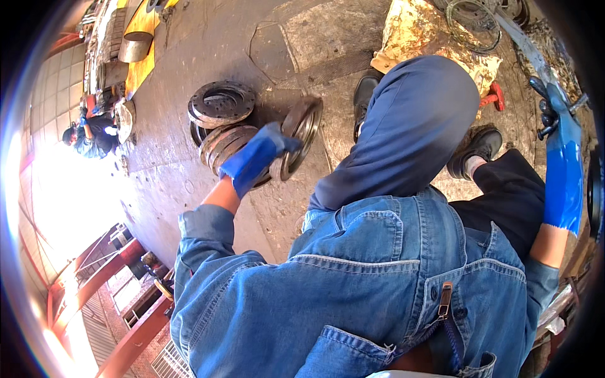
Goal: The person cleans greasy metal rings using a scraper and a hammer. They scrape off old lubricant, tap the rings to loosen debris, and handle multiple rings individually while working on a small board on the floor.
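Observation:
My left hand [255, 156], in a blue rubber glove, is closed on the edge of a dark metal ring [307, 112], tilted on edge and slightly blurred. Right beside it, several thick metal rings [244, 101] lie piled on the ground; the top one has small holes around its rim. At the far right, my right hand [556, 116], gloved in blue with dark, dirty fingers, is closed around a dark, rod-like thing [578, 104] whose ends stick out on both sides. Its kind I cannot make out.
A crumpled yellowish sheet [416, 38] lies ahead, with a thin ring [455, 28] on it and a red tool [495, 97] beside it. Another person [94, 137] is at the far left, near a metal cylinder [135, 47]. My shoes [482, 143] stand on the stained floor.

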Available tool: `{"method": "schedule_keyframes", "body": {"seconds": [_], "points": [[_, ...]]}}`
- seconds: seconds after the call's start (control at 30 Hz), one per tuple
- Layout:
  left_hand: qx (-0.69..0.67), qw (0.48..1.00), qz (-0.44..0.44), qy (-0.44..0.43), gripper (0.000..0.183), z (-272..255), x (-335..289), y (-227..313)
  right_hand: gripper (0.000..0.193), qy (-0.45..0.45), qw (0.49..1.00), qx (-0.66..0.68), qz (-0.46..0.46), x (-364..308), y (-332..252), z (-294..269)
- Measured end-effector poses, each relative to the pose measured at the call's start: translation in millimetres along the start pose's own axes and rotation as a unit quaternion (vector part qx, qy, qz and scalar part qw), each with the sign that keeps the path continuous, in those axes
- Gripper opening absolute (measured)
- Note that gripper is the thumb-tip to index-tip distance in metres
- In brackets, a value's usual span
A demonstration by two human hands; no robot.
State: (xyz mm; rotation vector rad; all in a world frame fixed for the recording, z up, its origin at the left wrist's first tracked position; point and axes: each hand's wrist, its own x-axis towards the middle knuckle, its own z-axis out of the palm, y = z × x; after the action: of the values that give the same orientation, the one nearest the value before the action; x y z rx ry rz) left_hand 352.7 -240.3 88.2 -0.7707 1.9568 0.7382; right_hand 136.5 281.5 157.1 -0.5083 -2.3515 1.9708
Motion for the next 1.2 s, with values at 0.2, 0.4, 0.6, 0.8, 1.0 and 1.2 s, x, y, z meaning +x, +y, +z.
{"method": "schedule_keyframes", "body": {"seconds": [0.2, 0.4, 0.6, 0.8, 1.0, 1.2], "points": [[0.039, 0.997, -0.038, 0.052, 0.050, 35, -31, -73, 0.030, -0.001, 1.000, 0.002, 0.001, -3, -2, 7], [0.097, 0.992, -0.077, 0.007, 0.050, 40, -24, -129, 0.030, 0.023, 1.000, 0.013, 0.008, -6, 2, -3], [0.192, 0.977, -0.089, 0.002, 0.055, 43, 5, -174, 0.031, 0.020, 0.999, 0.023, 0.014, -7, 5, -1], [0.209, 0.975, -0.063, 0.045, 0.054, 42, -5, -173, 0.032, 0.029, 0.999, 0.036, 0.021, -8, 5, -4], [0.290, 0.953, -0.058, 0.072, 0.056, 48, -2, -174, 0.033, 0.028, 0.998, 0.052, 0.027, -5, 5, -2], [0.397, 0.902, -0.079, 0.154, 0.055, 64, -16, -139, 0.033, 0.030, 0.997, 0.065, 0.026, -4, 3, -1]]}}
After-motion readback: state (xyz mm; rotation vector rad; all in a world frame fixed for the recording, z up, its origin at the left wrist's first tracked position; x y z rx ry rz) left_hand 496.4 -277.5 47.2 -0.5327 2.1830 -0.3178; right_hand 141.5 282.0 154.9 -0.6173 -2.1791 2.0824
